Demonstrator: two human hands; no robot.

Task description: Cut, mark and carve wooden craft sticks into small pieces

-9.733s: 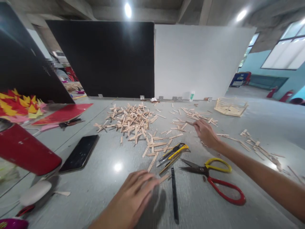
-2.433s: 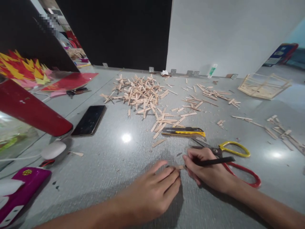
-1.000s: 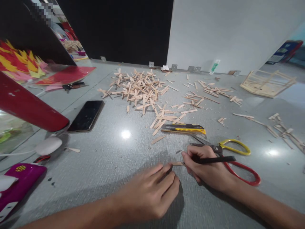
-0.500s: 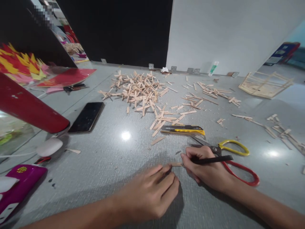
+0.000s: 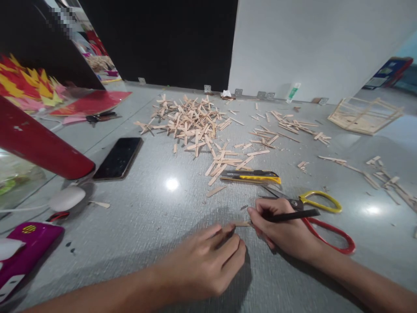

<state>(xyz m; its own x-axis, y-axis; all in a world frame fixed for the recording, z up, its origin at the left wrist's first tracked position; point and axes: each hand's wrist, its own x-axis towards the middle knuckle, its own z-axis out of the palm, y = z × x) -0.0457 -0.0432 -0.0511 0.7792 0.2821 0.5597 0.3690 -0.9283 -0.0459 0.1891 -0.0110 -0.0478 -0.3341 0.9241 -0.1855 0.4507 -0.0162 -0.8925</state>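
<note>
Short flat pale-wood stick (image 5: 242, 224) at grey tabletop (image 5: 156, 252), between two hands. Left hand (image 5: 211, 261): fingertips at stick's left end, cannot tell whether pinching or only resting. Right hand (image 5: 276, 226): thumb and fingers clamped on slim black pen (image 5: 298, 214), its tip hidden near stick's right end. Dark-bladed scissors with yellow and red handles (image 5: 296, 204), partly behind right hand. Yellow-and-black box cutter (image 5: 257, 176) beyond, beside heaped pale-wood sticks (image 5: 190, 124). Black rectangular phone (image 5: 119, 158) farther left.
</note>
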